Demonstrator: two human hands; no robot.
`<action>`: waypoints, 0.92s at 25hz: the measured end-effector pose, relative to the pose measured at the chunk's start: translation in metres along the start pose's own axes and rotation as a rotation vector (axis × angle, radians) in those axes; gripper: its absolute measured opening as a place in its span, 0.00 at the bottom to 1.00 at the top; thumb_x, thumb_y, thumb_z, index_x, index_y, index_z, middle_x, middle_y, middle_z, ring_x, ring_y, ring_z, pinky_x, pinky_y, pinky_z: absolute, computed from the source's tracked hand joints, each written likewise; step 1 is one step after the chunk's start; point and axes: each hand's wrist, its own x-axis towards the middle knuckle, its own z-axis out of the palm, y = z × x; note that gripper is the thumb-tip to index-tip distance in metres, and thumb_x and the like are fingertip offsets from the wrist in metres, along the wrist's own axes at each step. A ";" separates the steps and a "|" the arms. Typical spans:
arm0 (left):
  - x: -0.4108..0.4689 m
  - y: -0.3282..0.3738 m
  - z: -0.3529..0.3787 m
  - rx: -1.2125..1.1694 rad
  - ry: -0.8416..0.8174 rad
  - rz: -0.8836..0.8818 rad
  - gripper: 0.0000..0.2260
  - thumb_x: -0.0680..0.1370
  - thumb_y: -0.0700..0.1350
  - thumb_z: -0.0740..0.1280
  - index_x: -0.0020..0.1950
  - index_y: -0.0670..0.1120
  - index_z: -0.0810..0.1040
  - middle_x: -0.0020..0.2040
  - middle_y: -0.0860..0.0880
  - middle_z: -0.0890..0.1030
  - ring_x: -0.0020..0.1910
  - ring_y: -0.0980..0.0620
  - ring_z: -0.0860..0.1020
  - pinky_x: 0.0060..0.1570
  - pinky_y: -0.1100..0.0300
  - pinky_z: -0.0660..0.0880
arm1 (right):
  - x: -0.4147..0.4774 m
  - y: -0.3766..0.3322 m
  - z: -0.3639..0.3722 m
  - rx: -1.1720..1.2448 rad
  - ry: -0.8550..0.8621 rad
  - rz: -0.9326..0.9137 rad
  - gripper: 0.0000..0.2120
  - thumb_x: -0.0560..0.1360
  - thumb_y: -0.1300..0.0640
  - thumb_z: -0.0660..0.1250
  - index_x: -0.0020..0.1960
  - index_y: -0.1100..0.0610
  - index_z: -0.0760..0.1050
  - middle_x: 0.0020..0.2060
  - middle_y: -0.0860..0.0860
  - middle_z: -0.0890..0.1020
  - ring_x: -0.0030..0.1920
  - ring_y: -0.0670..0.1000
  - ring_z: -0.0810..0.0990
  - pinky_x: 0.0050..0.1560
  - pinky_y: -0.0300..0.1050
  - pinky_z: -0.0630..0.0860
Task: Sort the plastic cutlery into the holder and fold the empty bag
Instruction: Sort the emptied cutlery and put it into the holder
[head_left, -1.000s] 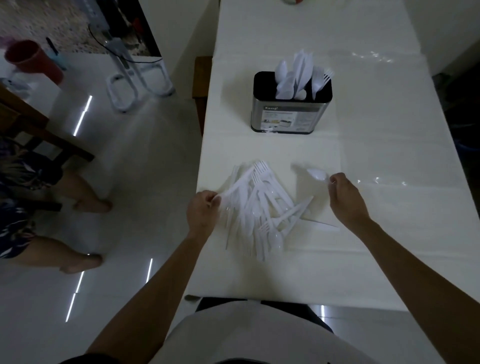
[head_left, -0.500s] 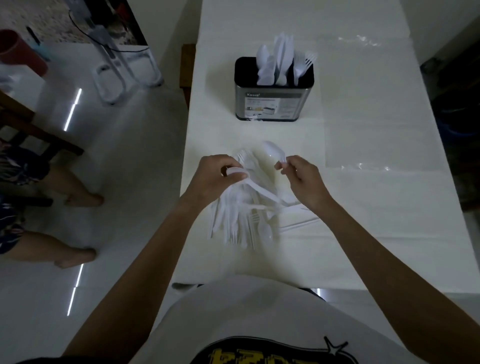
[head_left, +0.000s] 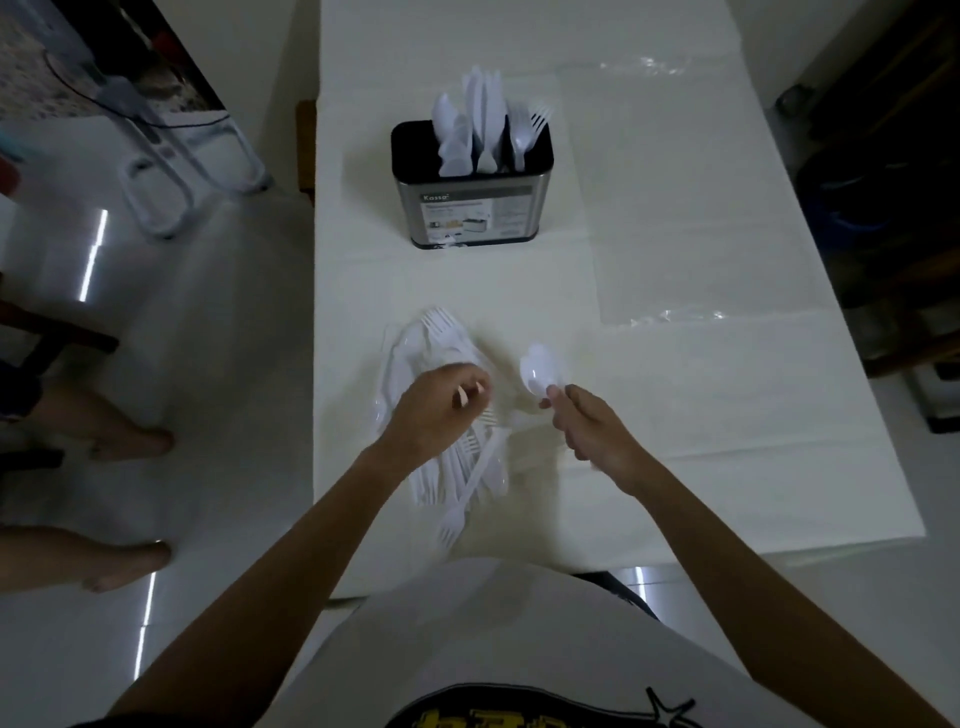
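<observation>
Sorting step under way; bag not yet dealt with. Right hand pinches the handle of a white plastic spoon between thumb and fingers, bowl raised and pointing toward the far end of the table. Left hand hovers with fingers curled over the loose pile of cutlery; whether it grips a piece cannot be told from this view. The pile lies close to the table's left edge, near the near end, forks and handles tangled.

The holder stands upright further up the table, also toward the left edge, well apart from the pile. Spoons, knives and forks already stand in it in separate groups. The clear bag lies flat toward the right edge.

Next move, as judged: carry the spoon to the holder's left section, where the spoons stand, and drop it handle first.
</observation>
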 end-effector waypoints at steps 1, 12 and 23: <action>-0.008 -0.004 0.002 0.159 -0.124 0.093 0.05 0.77 0.45 0.66 0.50 0.49 0.80 0.43 0.53 0.78 0.40 0.58 0.75 0.38 0.68 0.67 | 0.000 0.007 -0.005 -0.031 0.016 0.005 0.17 0.79 0.49 0.58 0.45 0.64 0.70 0.32 0.48 0.69 0.28 0.44 0.64 0.26 0.34 0.62; 0.005 0.003 0.022 0.754 -0.636 0.460 0.08 0.73 0.47 0.69 0.51 0.49 0.80 0.51 0.49 0.75 0.48 0.52 0.75 0.41 0.64 0.65 | 0.012 0.010 -0.025 -0.091 0.143 0.047 0.14 0.76 0.55 0.62 0.35 0.56 0.61 0.30 0.49 0.66 0.32 0.49 0.63 0.34 0.43 0.62; 0.028 0.039 0.011 -0.100 0.242 0.051 0.03 0.74 0.43 0.70 0.41 0.45 0.79 0.36 0.54 0.78 0.33 0.58 0.75 0.35 0.68 0.71 | 0.046 -0.021 -0.024 -0.045 0.202 -0.049 0.15 0.77 0.54 0.62 0.36 0.61 0.66 0.29 0.48 0.67 0.30 0.47 0.63 0.30 0.36 0.61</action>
